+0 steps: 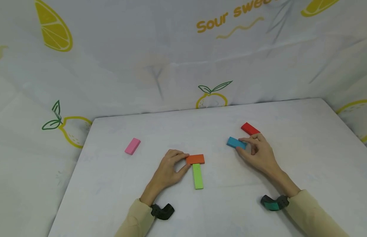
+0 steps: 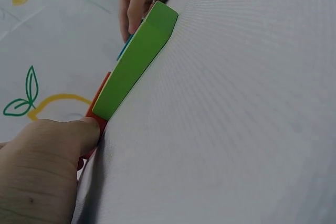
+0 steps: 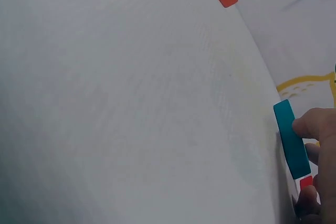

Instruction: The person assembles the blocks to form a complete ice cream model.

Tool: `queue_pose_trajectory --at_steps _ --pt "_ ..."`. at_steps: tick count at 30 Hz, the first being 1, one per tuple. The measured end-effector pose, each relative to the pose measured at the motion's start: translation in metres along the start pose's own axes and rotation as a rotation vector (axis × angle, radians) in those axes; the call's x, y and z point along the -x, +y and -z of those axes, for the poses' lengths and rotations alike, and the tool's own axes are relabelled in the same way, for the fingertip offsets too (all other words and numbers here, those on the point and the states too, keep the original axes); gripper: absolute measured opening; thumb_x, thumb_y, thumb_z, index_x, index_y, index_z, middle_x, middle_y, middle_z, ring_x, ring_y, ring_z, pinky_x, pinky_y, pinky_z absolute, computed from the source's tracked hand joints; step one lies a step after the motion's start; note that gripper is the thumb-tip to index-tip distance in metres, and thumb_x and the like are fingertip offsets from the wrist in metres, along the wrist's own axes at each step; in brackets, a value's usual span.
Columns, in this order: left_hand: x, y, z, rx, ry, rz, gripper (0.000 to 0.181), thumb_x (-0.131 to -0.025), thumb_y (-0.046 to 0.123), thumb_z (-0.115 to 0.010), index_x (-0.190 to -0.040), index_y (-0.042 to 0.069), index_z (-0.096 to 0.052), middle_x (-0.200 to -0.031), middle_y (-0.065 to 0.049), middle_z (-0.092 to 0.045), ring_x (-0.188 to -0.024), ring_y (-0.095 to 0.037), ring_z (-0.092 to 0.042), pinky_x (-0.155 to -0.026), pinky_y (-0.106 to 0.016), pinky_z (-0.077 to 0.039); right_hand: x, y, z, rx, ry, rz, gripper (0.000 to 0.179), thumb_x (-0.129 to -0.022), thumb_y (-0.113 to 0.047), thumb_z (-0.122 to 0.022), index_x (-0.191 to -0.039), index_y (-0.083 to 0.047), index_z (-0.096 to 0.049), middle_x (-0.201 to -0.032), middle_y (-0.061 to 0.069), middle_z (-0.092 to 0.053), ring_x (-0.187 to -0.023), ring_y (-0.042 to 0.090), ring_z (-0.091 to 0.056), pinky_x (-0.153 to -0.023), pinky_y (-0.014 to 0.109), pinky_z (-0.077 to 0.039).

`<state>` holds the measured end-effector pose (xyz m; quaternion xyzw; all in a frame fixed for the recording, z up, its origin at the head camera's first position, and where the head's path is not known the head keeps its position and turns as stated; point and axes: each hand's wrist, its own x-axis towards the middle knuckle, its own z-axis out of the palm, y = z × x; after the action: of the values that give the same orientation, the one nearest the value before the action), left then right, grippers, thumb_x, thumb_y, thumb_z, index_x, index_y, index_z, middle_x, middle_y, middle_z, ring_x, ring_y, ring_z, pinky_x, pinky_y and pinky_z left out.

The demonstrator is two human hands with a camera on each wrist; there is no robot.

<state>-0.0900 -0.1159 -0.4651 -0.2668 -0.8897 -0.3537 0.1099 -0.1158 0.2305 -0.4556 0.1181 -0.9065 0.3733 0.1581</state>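
Left to right across the bench [image 1: 227,210]
Leftmost lies the lone block [image 1: 132,146]. Near the middle, the crosswise block [image 1: 195,159] is in the left hand [image 1: 166,171], touching the end of the lengthwise block [image 1: 197,177] before it. Farther right, the near block [image 1: 234,142] is in the right hand [image 1: 260,158]; the rearmost block [image 1: 249,128] lies just behind.

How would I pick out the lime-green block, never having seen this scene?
On the white table, the left hand holds the left end of an orange block. The lime-green block runs down the head view from that block's near edge, like a T's stem. Its colour and lengthwise lie set it apart from the crosswise orange block.
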Motion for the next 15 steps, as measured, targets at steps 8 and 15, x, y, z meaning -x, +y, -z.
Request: queue_pose_trajectory --at_steps 8,15 --pt "-0.0006 -0.0004 -0.0004 -0.004 -0.010 0.008 0.031 -0.089 0.019 -0.080 -0.117 0.005 -0.076 -0.110 -0.004 -0.072 -0.106 -0.019 -0.063 -0.093 -0.034 -0.056 -0.0010 -0.0015 -0.0014 -0.010 -0.011 0.027 0.029 -0.081 -0.008 -0.081 -0.109 -0.003 -0.078 -0.098 0.008 -0.052 -0.055 0.000 -0.039 -0.052 0.019 -0.032" --pt "-0.0005 -0.0015 -0.0020 0.001 0.002 -0.002 0.031 -0.088 0.018 -0.080 -0.116 0.005 -0.076 -0.109 -0.004 -0.072 -0.106 -0.019 -0.062 -0.092 -0.033 -0.055 -0.0049 -0.0072 -0.0060 -0.043 -0.061 0.049 0.031 -0.081 -0.007 -0.081 -0.112 -0.004 -0.077 -0.097 0.008 -0.053 -0.055 0.001 -0.040 -0.053 0.019 -0.034"
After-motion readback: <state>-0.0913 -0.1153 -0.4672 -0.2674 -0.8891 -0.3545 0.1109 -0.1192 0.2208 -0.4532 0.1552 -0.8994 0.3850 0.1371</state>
